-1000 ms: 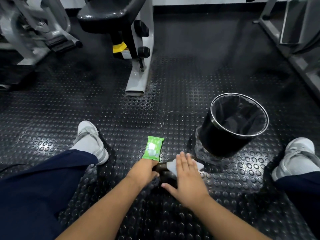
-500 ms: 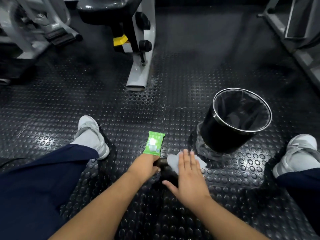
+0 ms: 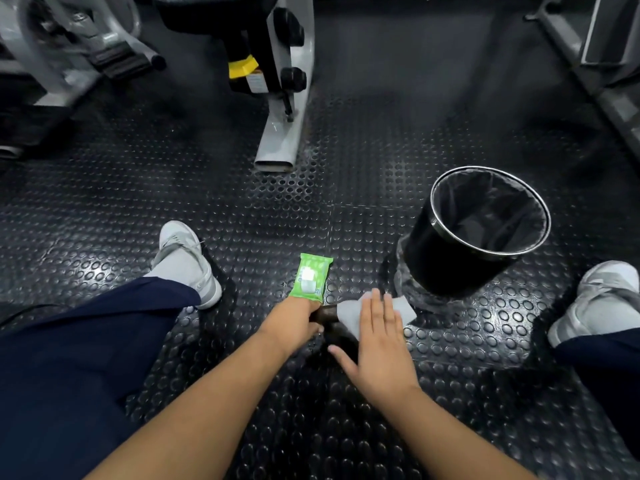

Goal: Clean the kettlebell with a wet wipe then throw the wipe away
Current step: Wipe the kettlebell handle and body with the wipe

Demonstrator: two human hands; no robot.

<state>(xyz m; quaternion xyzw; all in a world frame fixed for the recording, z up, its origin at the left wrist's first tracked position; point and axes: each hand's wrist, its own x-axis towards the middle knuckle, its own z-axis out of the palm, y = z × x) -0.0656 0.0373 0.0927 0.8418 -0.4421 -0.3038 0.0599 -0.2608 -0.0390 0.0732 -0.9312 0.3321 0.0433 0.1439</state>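
Your right hand (image 3: 377, 341) lies flat, fingers straight and together, thumb spread to the side. That grip pinches nothing; it only presses the white, thin, damp-looking wet wipe (image 3: 349, 317) down onto the dark metal kettlebell (image 3: 325, 313).

Your left hand (image 3: 294, 323) is curled into a closed grip on the near-left end of the kettlebell's handle. The fingers are tucked under the knuckles, so only the thumb side shows. The kettlebell sits on the black studded rubber floor (image 3: 242, 220), between your legs, mostly hidden under both hands. What shows of the handle runs left to right, from the left grip to under the wipe.

Key relation: the black round waste bin with the chrome rim and dark liner (image 3: 433, 258) stands ahead and to the right of the wipe, near it but not touching. The wipe's far corner points that way. The right hand is the nearer hand and it already has the wipe, while the left is on the far side of the kettlebell from the bin.

Likely step: wiping still in hand, toss not yet done. For the toss, the flat right grip probably has to gather the wipe first.

The green plastic wipes pack (image 3: 310, 278) lies just beyond your left hand, long axis pointing away from you.
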